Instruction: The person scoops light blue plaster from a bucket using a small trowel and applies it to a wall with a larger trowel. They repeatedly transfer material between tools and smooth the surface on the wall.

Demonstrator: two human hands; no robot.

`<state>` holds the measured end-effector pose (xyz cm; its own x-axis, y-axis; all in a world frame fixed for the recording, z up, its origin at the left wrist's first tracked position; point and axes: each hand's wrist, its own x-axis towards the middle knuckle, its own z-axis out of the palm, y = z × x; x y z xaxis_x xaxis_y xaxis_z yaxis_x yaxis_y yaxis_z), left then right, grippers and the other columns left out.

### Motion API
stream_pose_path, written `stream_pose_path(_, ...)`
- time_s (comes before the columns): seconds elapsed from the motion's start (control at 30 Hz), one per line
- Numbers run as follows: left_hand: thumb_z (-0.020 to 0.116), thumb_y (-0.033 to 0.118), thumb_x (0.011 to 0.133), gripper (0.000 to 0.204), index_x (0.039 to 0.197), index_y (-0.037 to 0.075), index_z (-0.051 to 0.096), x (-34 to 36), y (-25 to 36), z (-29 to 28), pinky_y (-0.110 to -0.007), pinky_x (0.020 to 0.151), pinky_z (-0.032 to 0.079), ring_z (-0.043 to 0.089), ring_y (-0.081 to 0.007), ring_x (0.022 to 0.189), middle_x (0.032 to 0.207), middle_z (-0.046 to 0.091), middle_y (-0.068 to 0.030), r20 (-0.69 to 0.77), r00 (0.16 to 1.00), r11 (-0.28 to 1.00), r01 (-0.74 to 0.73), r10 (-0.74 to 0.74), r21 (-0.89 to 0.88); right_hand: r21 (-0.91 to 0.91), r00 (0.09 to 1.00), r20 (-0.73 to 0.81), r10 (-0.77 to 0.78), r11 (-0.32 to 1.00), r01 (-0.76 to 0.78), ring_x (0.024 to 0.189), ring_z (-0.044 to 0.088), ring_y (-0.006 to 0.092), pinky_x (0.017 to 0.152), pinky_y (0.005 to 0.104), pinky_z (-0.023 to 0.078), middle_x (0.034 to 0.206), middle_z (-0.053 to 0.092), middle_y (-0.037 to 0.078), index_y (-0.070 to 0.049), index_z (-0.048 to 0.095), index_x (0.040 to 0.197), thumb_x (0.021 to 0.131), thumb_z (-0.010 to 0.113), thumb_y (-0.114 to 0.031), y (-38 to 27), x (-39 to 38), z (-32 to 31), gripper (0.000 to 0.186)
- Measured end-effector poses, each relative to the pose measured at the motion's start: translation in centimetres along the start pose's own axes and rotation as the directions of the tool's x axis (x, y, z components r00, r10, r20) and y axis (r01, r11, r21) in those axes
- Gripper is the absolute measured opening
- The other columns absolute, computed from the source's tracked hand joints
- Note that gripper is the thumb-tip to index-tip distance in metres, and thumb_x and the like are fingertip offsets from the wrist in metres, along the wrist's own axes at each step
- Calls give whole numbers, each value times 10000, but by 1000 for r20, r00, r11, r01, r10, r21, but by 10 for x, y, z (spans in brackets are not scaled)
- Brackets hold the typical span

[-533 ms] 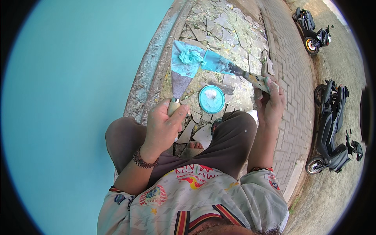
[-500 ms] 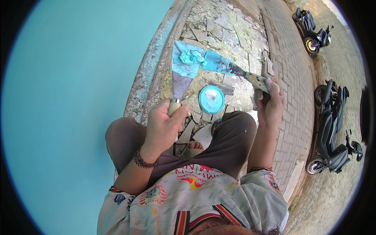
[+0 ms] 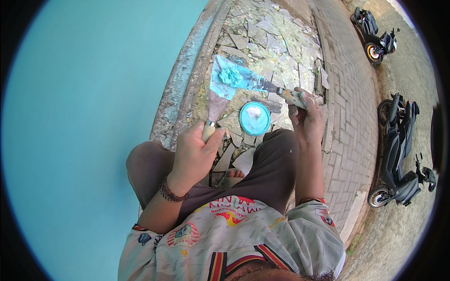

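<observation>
Shifted leftward since the earlier frame, the right hand [image 3: 309, 117] closes its fingers on a narrow scraper [image 3: 255, 83], its blade meeting turquoise paste [image 3: 230, 75] on a wide scraper [image 3: 218, 107] gripped by the left hand [image 3: 194, 150]; nearer the knees [image 3: 149, 161], a round blue dish [image 3: 253, 128] among broken tiles [image 3: 239, 41]; leftward, a wall [image 3: 93, 117]

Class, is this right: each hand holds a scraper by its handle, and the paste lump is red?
No: the head view shows the paste lump is turquoise. The left hand holds a scraper by its handle, the right hand a second scraper.
</observation>
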<state>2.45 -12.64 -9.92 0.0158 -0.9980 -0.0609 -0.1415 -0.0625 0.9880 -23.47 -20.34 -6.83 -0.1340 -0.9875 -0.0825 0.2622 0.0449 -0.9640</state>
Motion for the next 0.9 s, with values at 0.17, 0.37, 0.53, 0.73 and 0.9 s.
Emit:
stream_pose_path(0.17, 633, 230, 893, 225, 826, 19, 593, 0, -1, -3, -220, 410, 334, 430, -29, 446, 540, 496, 35, 19, 999, 999, 36, -36, -14, 11, 991, 41, -129, 992, 128, 601, 522, 109, 474, 220, 376, 835, 597, 53, 37, 577, 1097, 895, 613, -153, 2, -6, 4, 280)
stream_pose_path(0.37, 627, 242, 897, 223, 857, 24, 607, 1, 8, -11, -205, 384, 322, 418, -30, 404, 532, 505, 28, 110, 975, 969, 207, -193, -138, -458, 684, 474, -555, 508, 730, 720, 617, 200, 629, 271, 488, 882, 648, 135, 15, 594, 1081, 815, 711, -87, -19, -29, 7, 308)
stream_pose_path(0.53, 645, 223, 887, 237, 793, 19, 571, 0, 17, -15, -237, 438, 367, 453, -39, 480, 584, 521, 24, 140, 960, 937, 269, -243, -221, -623, 705, 581, -408, 334, 707, 848, 656, 261, 747, 327, 505, 984, 655, 175, 11, 595, 1083, 764, 716, -5, -18, -44, 13, 341)
stream_pose_path(0.73, 629, 233, 898, 226, 814, 28, 586, 0, 11, -11, -218, 385, 334, 438, -37, 415, 539, 514, 21, 108, 979, 964, 192, -174, -184, -701, 730, 625, -276, 213, 681, 874, 631, 347, 748, 345, 500, 1009, 605, 220, 37, 535, 1205, 808, 620, 26, -42, -47, 29, 406)
stream_pose_path(0.9, 622, 240, 903, 225, 823, 32, 592, -1, 12, -9, -209, 360, 318, 425, -36, 379, 518, 512, 18, 117, 981, 966, 173, -153, -192, -643, 649, 704, -289, 130, 755, 885, 623, 354, 749, 361, 502, 1051, 584, 225, 49, 513, 1237, 810, 587, 42, -38, -50, 33, 434)
